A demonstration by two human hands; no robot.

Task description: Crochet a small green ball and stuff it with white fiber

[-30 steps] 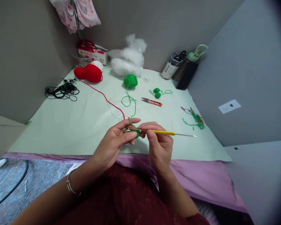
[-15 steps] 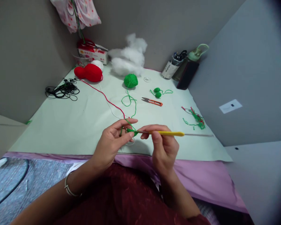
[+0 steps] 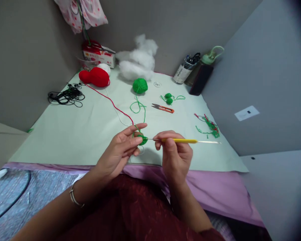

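Between thumb and fingers, my left hand (image 3: pixel 117 147) pinches a small green crocheted piece (image 3: pixel 142 140), its index finger stretched out with green yarn by it. My right hand (image 3: pixel 177 154) grips a yellow-handled crochet hook (image 3: pixel 183 141); the thin metal tip meets the right side of the green piece. Beyond my hands lies a green yarn ball (image 3: pixel 140 86), its strand running down to my left hand. A red strand from a red stuffed piece (image 3: pixel 96 77) also reaches that hand. Orange thread snips (image 3: pixel 163 108) rest on the table past my right hand.
White stuffing (image 3: pixel 137 62) sits at the back wall, beside a box (image 3: pixel 101 57). Tangled black cord (image 3: pixel 67 96) lies at left. Two small green pieces (image 3: pixel 169 98), a pen holder (image 3: pixel 182 72), a dark phone (image 3: pixel 201 80) and yarn scraps (image 3: pixel 210 127) are toward the right.
My left fingers have shifted and the green piece has turned, showing more of its face. My right hand and the hook have moved slightly to the right and up, with more of the metal shaft visible.
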